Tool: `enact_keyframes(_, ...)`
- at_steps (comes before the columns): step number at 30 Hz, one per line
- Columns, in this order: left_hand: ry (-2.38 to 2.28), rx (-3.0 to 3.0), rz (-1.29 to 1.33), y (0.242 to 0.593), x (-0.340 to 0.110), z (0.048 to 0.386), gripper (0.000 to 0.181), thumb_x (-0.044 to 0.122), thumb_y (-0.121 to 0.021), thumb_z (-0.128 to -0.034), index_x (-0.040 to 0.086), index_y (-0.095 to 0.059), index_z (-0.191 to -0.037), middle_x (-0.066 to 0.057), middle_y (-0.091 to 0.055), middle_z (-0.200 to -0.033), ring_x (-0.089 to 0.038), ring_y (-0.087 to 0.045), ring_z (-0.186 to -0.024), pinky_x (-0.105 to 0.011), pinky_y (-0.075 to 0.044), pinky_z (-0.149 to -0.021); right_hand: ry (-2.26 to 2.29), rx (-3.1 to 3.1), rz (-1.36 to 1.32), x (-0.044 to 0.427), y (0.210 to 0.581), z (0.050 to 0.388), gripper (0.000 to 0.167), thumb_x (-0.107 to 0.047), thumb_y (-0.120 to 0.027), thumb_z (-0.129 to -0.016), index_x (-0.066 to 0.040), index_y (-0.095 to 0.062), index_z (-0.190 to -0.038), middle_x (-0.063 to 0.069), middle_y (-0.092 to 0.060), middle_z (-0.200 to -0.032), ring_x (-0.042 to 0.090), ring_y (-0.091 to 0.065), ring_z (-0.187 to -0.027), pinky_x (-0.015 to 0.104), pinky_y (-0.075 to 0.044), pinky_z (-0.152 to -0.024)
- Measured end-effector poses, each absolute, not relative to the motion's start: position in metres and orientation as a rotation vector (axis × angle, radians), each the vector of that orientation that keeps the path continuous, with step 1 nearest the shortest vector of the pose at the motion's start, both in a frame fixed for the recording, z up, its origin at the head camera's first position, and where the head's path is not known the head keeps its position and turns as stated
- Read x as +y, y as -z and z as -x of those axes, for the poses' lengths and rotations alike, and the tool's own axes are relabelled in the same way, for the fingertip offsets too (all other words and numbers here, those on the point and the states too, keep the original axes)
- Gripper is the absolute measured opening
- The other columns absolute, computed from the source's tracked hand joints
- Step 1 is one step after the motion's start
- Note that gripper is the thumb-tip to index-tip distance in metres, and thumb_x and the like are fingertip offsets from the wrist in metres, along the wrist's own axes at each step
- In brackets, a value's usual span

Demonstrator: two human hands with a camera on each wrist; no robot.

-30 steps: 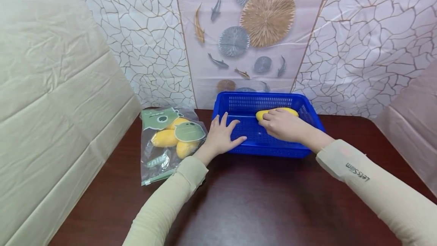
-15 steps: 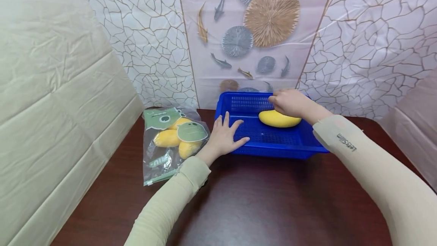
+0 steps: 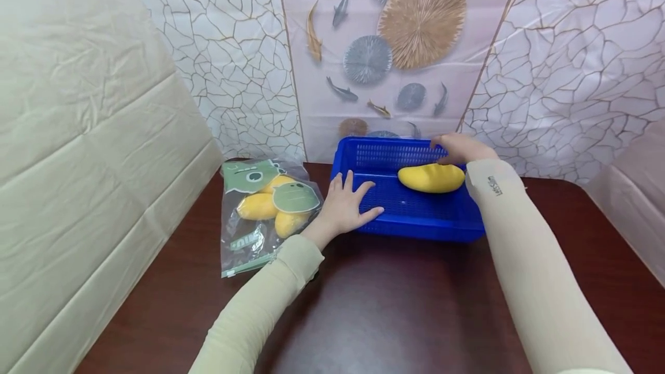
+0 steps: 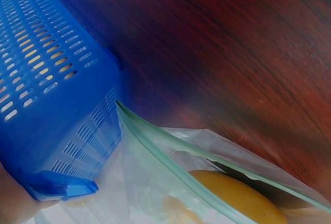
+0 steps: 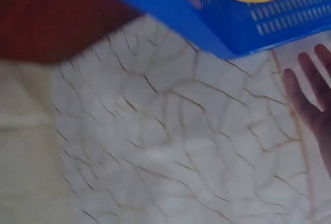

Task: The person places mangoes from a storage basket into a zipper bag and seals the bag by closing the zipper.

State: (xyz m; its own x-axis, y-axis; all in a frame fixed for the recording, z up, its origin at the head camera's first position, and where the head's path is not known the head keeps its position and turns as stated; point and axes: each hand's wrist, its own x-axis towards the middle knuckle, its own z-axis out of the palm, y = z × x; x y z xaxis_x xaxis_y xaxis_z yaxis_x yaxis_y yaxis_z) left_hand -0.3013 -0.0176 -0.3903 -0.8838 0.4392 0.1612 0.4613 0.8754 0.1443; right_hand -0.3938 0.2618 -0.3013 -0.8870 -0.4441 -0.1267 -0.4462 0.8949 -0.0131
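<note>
A yellow mango lies alone on its side in the blue perforated basket, toward the right end. My left hand, fingers spread, rests at the basket's left rim; in the left wrist view only part of that hand shows beside the basket corner. My right hand is over the back right rim, above the mango and apart from it. Its fingers look extended and hold nothing in the right wrist view. Left of the basket lies a clear zip bag with several mangoes inside.
The dark wooden table carries the basket and bag near its back edge. Behind them hangs a patterned cloth, close to the basket. Pale fabric walls slope up at both sides.
My right hand has let go of the mango, which stays in the basket, then risen and moved back and right. My left hand keeps its place at the rim.
</note>
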Motion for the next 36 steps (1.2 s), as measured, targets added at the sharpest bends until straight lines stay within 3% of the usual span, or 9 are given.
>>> enact_keyframes(9, 0.241, -2.930, 0.697, 0.390, -0.016, 0.301, 0.068, 0.067, -0.038, -0.0885, 0.028, -0.036, -0.144, -0.027, -0.016, -0.153, -0.049, -0.019, -0.140, -0.054, -0.019, -0.114, 0.082, 2.804, 0.445, 0.268, 0.324, 0.400, 0.057, -0.002, -0.068, -0.081, 0.001, -0.046, -0.134, 0.030, -0.045, -0.135, 0.047, -0.043, -0.123, 0.057, -0.038, -0.098)
enact_keyframes(18, 0.213, -2.934, 0.681, 0.391, -0.016, 0.301, 0.067, 0.067, -0.037, -0.0887, 0.028, -0.038, -0.143, -0.026, -0.016, -0.154, -0.049, -0.019, -0.140, -0.054, -0.020, -0.114, 0.185, 2.731, 0.290, 0.270, 0.336, 0.399, 0.061, -0.009, -0.065, -0.083, 0.000, -0.041, -0.138, 0.033, -0.030, -0.143, 0.052, -0.026, -0.132, 0.063, -0.028, -0.103)
enact_keyframes(21, 0.214, -2.940, 0.692, 0.390, -0.016, 0.301, 0.067, 0.067, -0.036, -0.0889, 0.027, -0.038, -0.143, -0.026, -0.017, -0.154, -0.049, -0.018, -0.140, -0.054, -0.019, -0.114, 0.236, 2.709, 0.158, 0.271, 0.340, 0.396, 0.066, -0.009, -0.065, -0.082, -0.007, -0.037, -0.141, 0.032, -0.026, -0.145, 0.054, -0.026, -0.130, 0.065, -0.030, -0.100)
enact_keyframes(24, 0.217, -2.938, 0.694, 0.389, -0.016, 0.300, 0.067, 0.067, -0.037, -0.0890, 0.027, -0.038, -0.143, -0.025, -0.018, -0.154, -0.049, -0.018, -0.140, -0.055, -0.019, -0.114, 0.281, 2.705, 0.042, 0.269, 0.345, 0.393, 0.067, -0.007, -0.065, -0.082, -0.012, -0.035, -0.141, 0.031, -0.031, -0.142, 0.050, -0.036, -0.121, 0.061, -0.039, -0.092)
enact_keyframes(30, 0.200, -2.947, 0.682, 0.389, -0.015, 0.300, 0.067, 0.067, -0.036, -0.0891, 0.028, -0.037, -0.143, -0.024, -0.018, -0.154, -0.048, -0.018, -0.140, -0.054, -0.018, -0.114, 0.212, 2.768, 0.003, 0.265, 0.352, 0.393, 0.063, -0.008, -0.070, -0.079, -0.013, -0.040, -0.135, 0.027, -0.040, -0.135, 0.044, -0.044, -0.113, 0.054, -0.045, -0.083)
enact_keyframes(36, 0.182, -2.948, 0.687, 0.389, -0.015, 0.301, 0.067, 0.067, -0.035, -0.0891, 0.028, -0.037, -0.143, -0.024, -0.018, -0.154, -0.048, -0.017, -0.141, -0.054, -0.018, -0.114, 0.382, 2.713, -0.223, 0.266, 0.358, 0.393, 0.080, -0.010, -0.077, -0.071, -0.028, -0.036, -0.136, 0.029, -0.035, -0.129, 0.041, -0.043, -0.103, 0.049, -0.047, -0.074)
